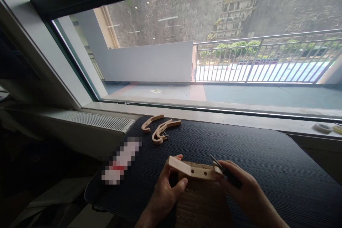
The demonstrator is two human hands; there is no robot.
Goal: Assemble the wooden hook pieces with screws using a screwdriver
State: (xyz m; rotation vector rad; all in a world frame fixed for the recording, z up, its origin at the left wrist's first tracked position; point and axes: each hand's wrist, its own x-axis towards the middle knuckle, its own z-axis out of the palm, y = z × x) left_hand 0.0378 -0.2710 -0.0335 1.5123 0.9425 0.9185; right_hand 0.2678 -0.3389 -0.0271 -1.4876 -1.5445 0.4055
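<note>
A pale wooden hook (197,171) with two dark holes lies across the middle, between my hands. My left hand (167,188) grips its flat, angled end, thumb in front and fingers behind. At the curved end, my right hand (240,181) holds a screwdriver (232,177) with a dark handle, its thin metal shaft pointing up and left; these fingers also touch the hook. Beneath them lies a brown board (203,203) with small marks and specks on it. Further back are more wooden hooks (167,124), with a few small metal screws (165,135) beside them.
The dark table (256,156) has rounded corners and stands against a windowsill (213,115). A radiator (93,119) runs along the left. A pixelated pale and red item (121,164) lies at the table's left. On the sill at right sits a tape roll (322,127).
</note>
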